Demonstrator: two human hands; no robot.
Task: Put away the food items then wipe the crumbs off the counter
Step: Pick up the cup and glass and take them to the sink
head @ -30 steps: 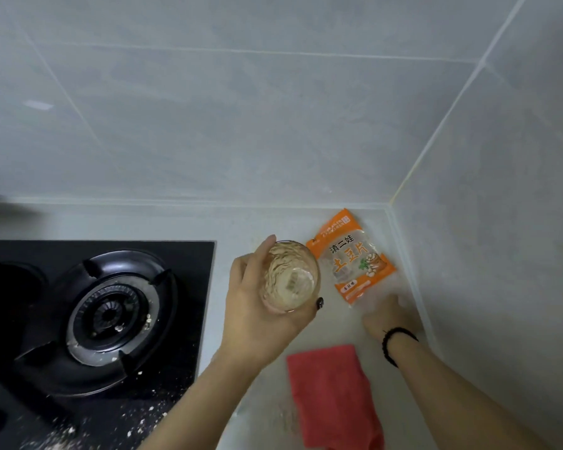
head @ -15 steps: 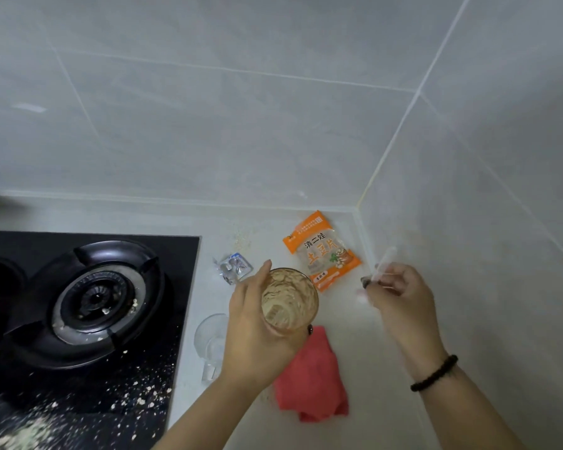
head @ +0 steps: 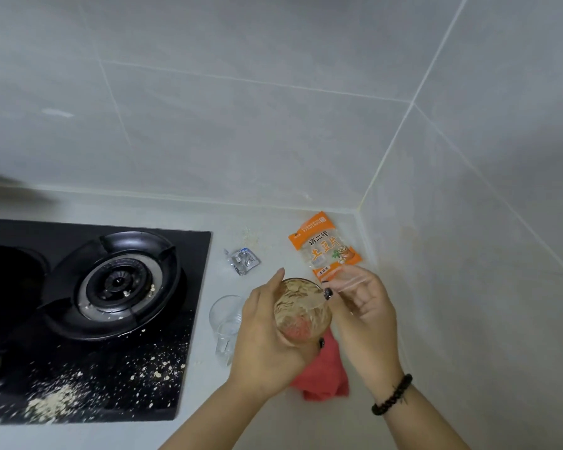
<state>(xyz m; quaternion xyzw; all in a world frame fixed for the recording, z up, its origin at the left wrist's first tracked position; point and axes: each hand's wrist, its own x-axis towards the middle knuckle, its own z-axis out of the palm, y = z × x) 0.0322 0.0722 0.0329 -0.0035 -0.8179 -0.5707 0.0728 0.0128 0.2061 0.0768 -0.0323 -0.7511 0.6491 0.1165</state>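
Crumbs [head: 51, 405] lie scattered at lower left on our black stove [head: 88, 319]. At lower centre our left hand [head: 264, 336] wraps its fingers round a jar [head: 301, 311] of flakes, held above the counter [head: 202, 430]. Our right hand [head: 361, 306], just right of the jar and touching its rim, pinches a clear lid [head: 350, 279] at the mouth. Under both hands lies a red cloth [head: 325, 375]; left of them stands a glass mug [head: 226, 319]. Farther back we see a foil packet [head: 242, 260] and, in the corner, an orange bag [head: 325, 248].
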